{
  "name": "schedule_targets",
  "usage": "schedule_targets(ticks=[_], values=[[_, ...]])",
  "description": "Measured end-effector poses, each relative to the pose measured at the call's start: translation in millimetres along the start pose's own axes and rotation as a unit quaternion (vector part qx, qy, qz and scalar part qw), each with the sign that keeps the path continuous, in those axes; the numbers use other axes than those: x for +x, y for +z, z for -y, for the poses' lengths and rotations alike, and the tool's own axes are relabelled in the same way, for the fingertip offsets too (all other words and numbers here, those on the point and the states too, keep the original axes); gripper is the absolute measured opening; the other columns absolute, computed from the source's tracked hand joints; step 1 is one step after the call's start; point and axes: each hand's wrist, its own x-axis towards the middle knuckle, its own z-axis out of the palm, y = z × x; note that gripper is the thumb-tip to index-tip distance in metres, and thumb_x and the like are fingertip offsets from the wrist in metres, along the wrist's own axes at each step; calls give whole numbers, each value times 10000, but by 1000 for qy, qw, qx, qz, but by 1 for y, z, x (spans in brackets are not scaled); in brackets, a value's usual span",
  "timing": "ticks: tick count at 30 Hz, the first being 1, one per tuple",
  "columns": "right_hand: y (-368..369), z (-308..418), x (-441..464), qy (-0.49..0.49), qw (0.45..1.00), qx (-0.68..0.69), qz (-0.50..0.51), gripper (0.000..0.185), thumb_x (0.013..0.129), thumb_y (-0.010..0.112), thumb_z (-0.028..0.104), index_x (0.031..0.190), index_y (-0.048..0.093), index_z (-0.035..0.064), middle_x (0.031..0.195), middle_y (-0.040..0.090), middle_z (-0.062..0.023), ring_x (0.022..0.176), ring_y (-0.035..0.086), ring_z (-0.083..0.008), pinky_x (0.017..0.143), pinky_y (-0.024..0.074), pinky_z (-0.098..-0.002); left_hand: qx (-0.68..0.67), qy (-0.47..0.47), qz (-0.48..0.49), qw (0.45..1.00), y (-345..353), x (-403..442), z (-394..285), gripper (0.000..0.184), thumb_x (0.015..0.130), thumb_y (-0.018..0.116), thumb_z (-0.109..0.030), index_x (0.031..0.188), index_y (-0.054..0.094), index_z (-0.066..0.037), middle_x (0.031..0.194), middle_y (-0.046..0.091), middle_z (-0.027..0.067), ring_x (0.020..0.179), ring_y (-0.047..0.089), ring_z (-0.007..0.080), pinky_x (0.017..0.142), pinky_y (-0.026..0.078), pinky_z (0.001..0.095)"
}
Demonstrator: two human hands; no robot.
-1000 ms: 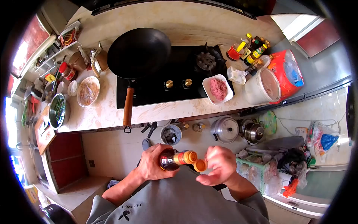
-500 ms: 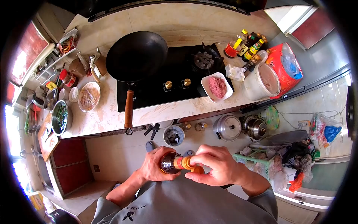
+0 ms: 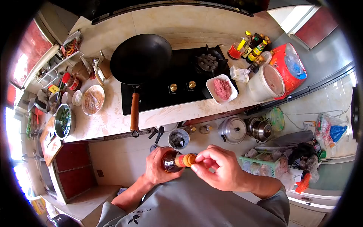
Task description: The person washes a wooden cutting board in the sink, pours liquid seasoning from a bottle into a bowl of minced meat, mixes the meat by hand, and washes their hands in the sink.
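Observation:
In front of my chest, my left hand (image 3: 158,166) is wrapped round a dark glass bottle (image 3: 171,162) with a red and gold neck, tilted to the right. My right hand (image 3: 217,166) is at the bottle's mouth, thumb and index finger pinched by the orange cap (image 3: 190,159). Whether the fingertips grip the cap or something small at the opening is hard to make out. Beyond both hands, a black wok (image 3: 141,58) with a wooden handle sits on the black stove (image 3: 162,94). A white dish of pink minced meat (image 3: 222,89) stands at the stove's right front corner.
Sauce bottles (image 3: 259,49), a white tub (image 3: 265,82) and a red bag (image 3: 285,56) stand at the counter's right. Bowls of greens (image 3: 64,121) and meat (image 3: 93,100) are at the left. Pots (image 3: 233,129), a bin (image 3: 178,139) and a green crate (image 3: 261,164) are below.
My right hand has come in from the right to the bottle's mouth. The orange cap, which hung open beside the neck, is now at the mouth under my fingers.

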Motion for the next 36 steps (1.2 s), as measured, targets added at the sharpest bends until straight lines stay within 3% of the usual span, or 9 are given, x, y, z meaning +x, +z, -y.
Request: schedule_targets(ticks=[6,9,12,15,20,24,30,33,36], values=[[-2,8,-11,57,996,1,71,313,917,703,110,1161,579,-41,796,592,-49,588,560,-114,528,453,-260,122,44,-80,988,9,-4,8,670,524,887,-206,1106,584,-70,994,660,87,872,645,291,770,505,415],[8,9,-16,178,948,256,61,368,970,644,106,1275,492,-33,816,586,-38,609,546,-102,564,455,-259,138,48,-110,983,14,-7,11,682,518,891,-214,1108,584,-65,979,653,85,858,642,294,766,503,416],[11,18,-16,283,846,448,57,393,1000,600,93,1312,396,-33,832,580,-42,627,544,-102,590,457,-260,163,58,-113,978,13,-9,17,705,504,898,-221,1114,582,-61,975,646,86,856,639,297,770,500,414],[13,9,-16,313,832,448,89,393,998,608,99,1278,364,-29,820,571,-57,628,549,-120,591,456,-262,158,67,-111,979,13,-11,19,711,492,902,-228,1107,588,-60,972,650,94,854,643,303,761,504,417],[14,7,-14,374,792,481,24,159,1006,605,134,977,535,-6,762,558,-31,537,518,-93,496,427,-263,99,68,-70,990,13,-15,18,686,499,903,-230,1091,600,-63,985,669,101,856,656,300,741,515,417],[4,2,-12,384,841,372,84,162,1002,602,143,964,530,4,692,540,-1,531,500,-71,461,381,-243,68,58,-44,995,14,-18,12,662,522,901,-218,1094,603,-70,947,683,89,821,668,285,732,530,404],[10,-12,-25,163,980,103,38,149,954,648,96,961,528,7,702,603,-32,548,552,-96,482,414,-274,18,51,8,999,14,-18,7,638,547,900,-223,1092,608,-67,924,693,81,806,675,284,737,547,390],[6,-15,-24,41,998,43,35,151,934,672,86,972,546,13,736,641,-69,554,582,-133,515,451,-279,-28,16,81,996,7,-16,4,642,553,914,-237,1093,615,-62,933,693,97,802,683,294,742,556,382],[-14,-20,-14,-4,989,31,146,185,918,714,122,974,573,16,752,650,-66,571,585,-141,544,464,-271,-85,4,204,975,-8,-8,2,634,575,903,-235,1109,616,-49,961,692,115,838,694,299,776,565,381]])
